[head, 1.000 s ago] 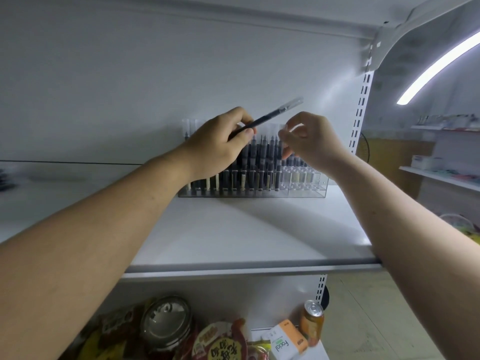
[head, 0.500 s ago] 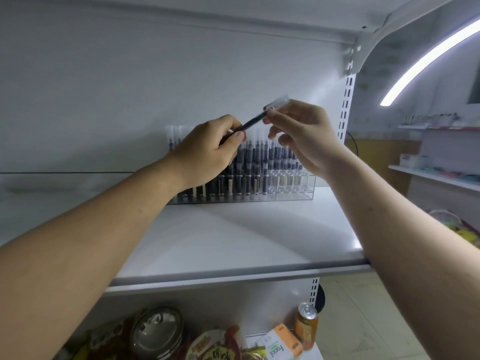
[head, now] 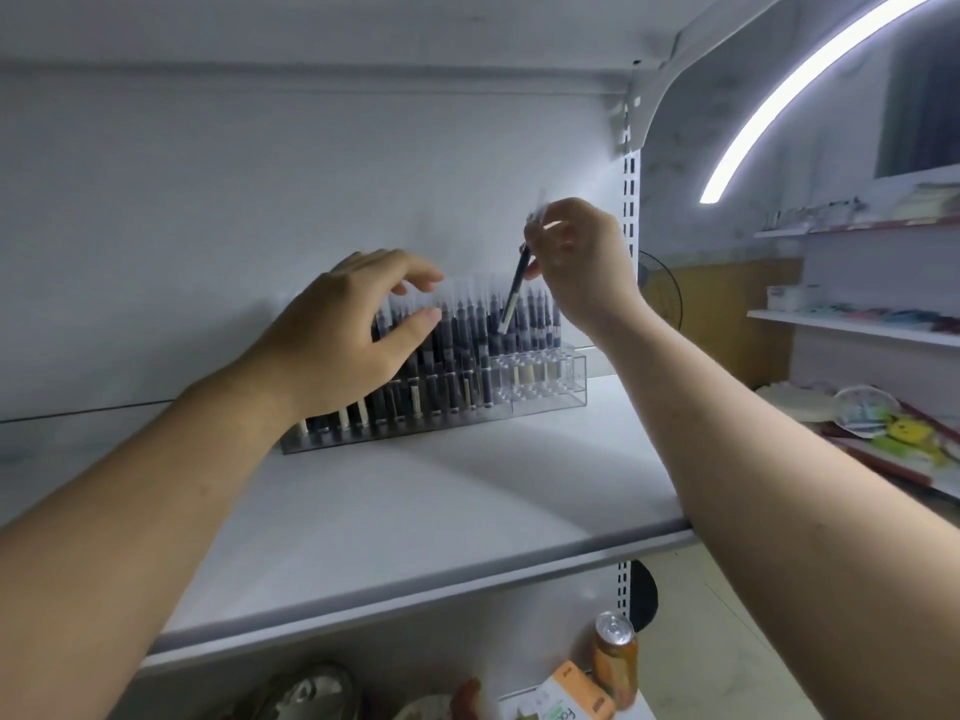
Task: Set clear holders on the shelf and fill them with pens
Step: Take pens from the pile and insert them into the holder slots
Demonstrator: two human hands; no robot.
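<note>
A long clear holder (head: 545, 392) stands at the back of the white shelf (head: 415, 511), close to the wall. Most of its slots carry dark pens (head: 457, 350) that stand upright in rows, and near its right end some pale pens sit in the clear slots. Above the right part of the holder, the right hand (head: 582, 267) pinches one pen (head: 514, 296) by its upper end, between the thumb and the fingers. This pen is tilted, its lower end points down to the rows and is just above the tops of the pens there; I cannot tell if it touches them. The left hand (head: 343, 335) is over the left part of the holder, in front of the pens, with loose, half-bent fingers. It holds nothing. Below the shelf, under the right end of the holder, stand an orange can (head: 615, 652) and an orange and white box (head: 571, 696). A bright light strip (head: 810, 96) curves high above the holder on the right.
</note>
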